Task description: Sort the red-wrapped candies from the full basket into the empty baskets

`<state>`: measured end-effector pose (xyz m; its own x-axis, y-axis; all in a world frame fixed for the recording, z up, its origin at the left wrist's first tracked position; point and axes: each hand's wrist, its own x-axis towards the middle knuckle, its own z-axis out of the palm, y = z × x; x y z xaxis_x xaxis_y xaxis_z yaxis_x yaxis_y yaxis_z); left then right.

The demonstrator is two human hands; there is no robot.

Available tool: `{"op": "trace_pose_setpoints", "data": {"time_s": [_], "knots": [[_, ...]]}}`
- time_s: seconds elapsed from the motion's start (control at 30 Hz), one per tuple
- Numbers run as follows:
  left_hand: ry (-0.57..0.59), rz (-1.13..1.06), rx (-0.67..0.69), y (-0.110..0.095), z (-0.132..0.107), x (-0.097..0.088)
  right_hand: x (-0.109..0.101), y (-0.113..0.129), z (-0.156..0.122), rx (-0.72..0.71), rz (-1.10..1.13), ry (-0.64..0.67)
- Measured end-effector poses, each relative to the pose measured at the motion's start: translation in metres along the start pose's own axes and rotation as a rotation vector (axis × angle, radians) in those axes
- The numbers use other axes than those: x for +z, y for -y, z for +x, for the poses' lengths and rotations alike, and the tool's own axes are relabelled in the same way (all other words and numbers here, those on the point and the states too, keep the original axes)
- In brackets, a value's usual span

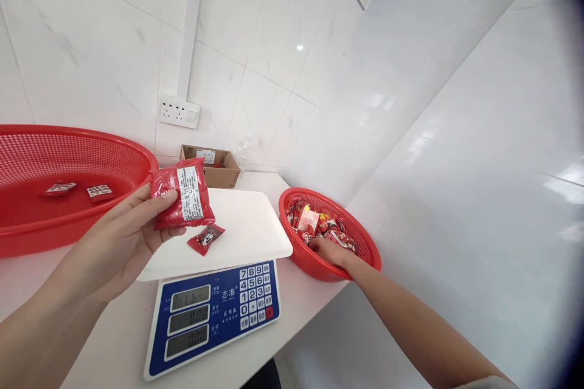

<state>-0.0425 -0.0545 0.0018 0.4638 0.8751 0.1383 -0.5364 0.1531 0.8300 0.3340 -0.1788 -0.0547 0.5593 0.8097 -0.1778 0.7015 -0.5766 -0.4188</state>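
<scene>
Reaching out, the right hand (329,251) sits inside the small basket (312,263).

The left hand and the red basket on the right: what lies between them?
In the head view, the white tray lies between the left hand and the basket; a small red packet rests on the tray.

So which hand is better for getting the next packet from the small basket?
Probably the right hand: it's down inside the small basket, among the packets. The left hand is farther away, holding a red packet.
</scene>
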Motion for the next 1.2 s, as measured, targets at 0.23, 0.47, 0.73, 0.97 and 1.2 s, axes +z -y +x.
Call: {"op": "trace_pose_setpoints", "data": {"time_s": [0.23,0.47,0.73,0.97,1.2], "knots": [[0.014,-0.005,-0.016,0.001,0.001,0.000,-0.009,0.011,-0.004,0.070,0.346,-0.014],[-0.014,0.028,-0.017,0.003,0.002,0.000,-0.031,0.039,-0.010,-0.030,0.691,-0.159],[-0.007,0.035,-0.058,-0.003,-0.004,0.007,-0.013,0.124,-0.037,-0.238,0.998,0.166],[-0.021,0.048,-0.031,-0.006,-0.008,0.008,0.035,0.170,-0.028,-0.249,1.032,0.454],[-0.011,0.030,-0.026,-0.011,-0.008,0.006,0.047,0.169,-0.020,-0.254,0.897,0.376]]}}
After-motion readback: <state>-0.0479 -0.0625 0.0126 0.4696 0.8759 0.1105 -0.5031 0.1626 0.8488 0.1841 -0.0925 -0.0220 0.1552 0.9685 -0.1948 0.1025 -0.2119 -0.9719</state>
